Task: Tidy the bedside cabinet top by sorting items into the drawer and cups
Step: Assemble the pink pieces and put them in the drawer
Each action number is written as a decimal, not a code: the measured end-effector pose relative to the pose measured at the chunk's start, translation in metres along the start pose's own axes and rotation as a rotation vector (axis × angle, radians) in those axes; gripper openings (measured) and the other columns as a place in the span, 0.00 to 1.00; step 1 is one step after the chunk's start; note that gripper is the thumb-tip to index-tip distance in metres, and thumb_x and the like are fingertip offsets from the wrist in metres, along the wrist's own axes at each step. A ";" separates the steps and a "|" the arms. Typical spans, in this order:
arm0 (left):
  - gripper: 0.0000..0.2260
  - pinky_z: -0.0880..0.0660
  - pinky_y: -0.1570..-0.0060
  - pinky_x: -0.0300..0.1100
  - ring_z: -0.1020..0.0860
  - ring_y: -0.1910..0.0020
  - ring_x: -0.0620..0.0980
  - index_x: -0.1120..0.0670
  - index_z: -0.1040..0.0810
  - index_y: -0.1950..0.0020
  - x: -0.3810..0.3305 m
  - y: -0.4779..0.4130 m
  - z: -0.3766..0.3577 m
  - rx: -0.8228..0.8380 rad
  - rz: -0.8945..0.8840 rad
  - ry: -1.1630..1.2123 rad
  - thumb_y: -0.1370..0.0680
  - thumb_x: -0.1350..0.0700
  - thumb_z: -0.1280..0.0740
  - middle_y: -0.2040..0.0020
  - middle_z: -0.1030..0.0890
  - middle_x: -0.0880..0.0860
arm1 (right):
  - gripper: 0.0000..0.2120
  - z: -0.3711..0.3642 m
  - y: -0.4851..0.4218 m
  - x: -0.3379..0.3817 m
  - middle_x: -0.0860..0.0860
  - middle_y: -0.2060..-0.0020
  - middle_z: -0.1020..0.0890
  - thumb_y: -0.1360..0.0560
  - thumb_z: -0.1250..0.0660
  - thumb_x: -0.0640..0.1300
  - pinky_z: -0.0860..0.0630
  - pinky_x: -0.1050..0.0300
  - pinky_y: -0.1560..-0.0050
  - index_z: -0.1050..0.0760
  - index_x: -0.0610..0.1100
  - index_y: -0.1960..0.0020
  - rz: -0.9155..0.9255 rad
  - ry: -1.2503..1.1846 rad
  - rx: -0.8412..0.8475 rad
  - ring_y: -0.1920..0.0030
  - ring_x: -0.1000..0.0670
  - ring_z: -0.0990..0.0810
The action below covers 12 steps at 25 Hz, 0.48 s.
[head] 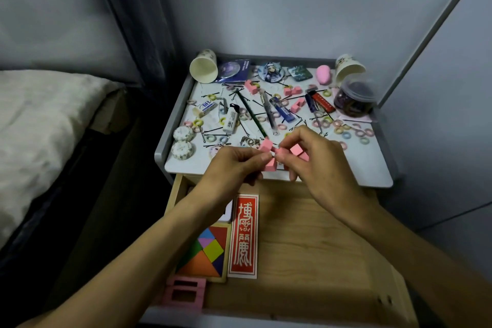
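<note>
- The cabinet top (359, 165) is a smooth white panel. A raised grey rim runs along its left and back edges, and its front corners are rounded.
- The left hand (234, 165) and the right hand (316, 157) meet above the middle of the front edge.
- The left hand pinches the left pink piece (266, 145) between thumb and curled fingers. The right hand pinches the right pink piece (299, 152) the same way.
- Both pieces are built of small matte cubes and touch each other at the fingertips.
- The drawer (319, 247) stands pulled out below the front edge. Its floor is light wood with visible grain, and the right half is bare.
- Along the drawer's left side lie a tangram (207, 253) of flat coloured tiles in a wooden frame and, just beside it, a long red card (244, 235).
- A pink slotted frame (186, 293) sits at the drawer's front left corner.
- The left paper cup (203, 69) lies on its side at the back left corner, mouth toward the front. The right paper cup (348, 68) lies tilted at the back right corner.
- A clear lidded plastic jar (355, 98) with dark contents stands at the right edge, just in front of the right paper cup.
- A green pencil (250, 114), a white lighter (231, 118), pastel hair rings (346, 135) and thin black hairpins (213, 130) lie scattered across the middle.
- Bare white surface shows at the front right corner.
</note>
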<state>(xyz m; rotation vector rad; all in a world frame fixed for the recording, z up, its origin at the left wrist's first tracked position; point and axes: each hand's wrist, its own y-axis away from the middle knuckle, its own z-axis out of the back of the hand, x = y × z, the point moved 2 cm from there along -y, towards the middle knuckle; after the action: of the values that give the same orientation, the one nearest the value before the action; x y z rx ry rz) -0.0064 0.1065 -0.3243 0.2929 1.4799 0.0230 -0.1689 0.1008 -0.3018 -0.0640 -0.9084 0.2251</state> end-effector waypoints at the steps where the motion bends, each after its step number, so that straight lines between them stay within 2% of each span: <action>1: 0.10 0.29 0.64 0.36 0.27 0.67 0.45 0.61 0.16 0.48 0.001 0.000 0.000 0.006 -0.008 -0.025 0.21 0.57 0.34 0.66 0.22 0.53 | 0.05 -0.001 0.001 0.001 0.54 0.63 0.19 0.25 0.30 0.43 0.24 0.65 0.67 0.25 0.47 0.50 0.010 -0.018 0.012 0.70 0.57 0.21; 4: 0.06 0.28 0.64 0.36 0.25 0.66 0.43 0.58 0.16 0.49 0.000 -0.001 0.003 -0.010 -0.034 -0.058 0.22 0.58 0.32 0.65 0.20 0.51 | 0.10 -0.001 0.001 -0.001 0.53 0.58 0.18 0.26 0.28 0.40 0.21 0.62 0.67 0.23 0.47 0.47 -0.028 -0.086 0.047 0.68 0.55 0.18; 8: 0.07 0.27 0.63 0.36 0.23 0.66 0.43 0.59 0.17 0.47 0.000 -0.005 0.002 -0.028 -0.037 -0.037 0.22 0.59 0.33 0.64 0.19 0.50 | 0.08 0.001 -0.002 -0.007 0.49 0.62 0.16 0.28 0.27 0.37 0.18 0.58 0.61 0.20 0.45 0.50 -0.131 -0.267 0.073 0.66 0.52 0.16; 12: 0.08 0.25 0.62 0.37 0.23 0.64 0.45 0.60 0.18 0.46 0.000 -0.004 0.000 -0.055 -0.061 -0.008 0.21 0.60 0.33 0.62 0.18 0.54 | 0.07 0.001 0.000 -0.008 0.50 0.58 0.15 0.27 0.28 0.37 0.18 0.58 0.58 0.18 0.43 0.49 -0.162 -0.356 0.068 0.63 0.51 0.15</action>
<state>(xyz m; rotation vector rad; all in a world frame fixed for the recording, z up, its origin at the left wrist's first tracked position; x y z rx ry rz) -0.0074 0.1027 -0.3249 0.2033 1.4770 0.0134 -0.1749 0.0991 -0.3075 0.1162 -1.2528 0.1176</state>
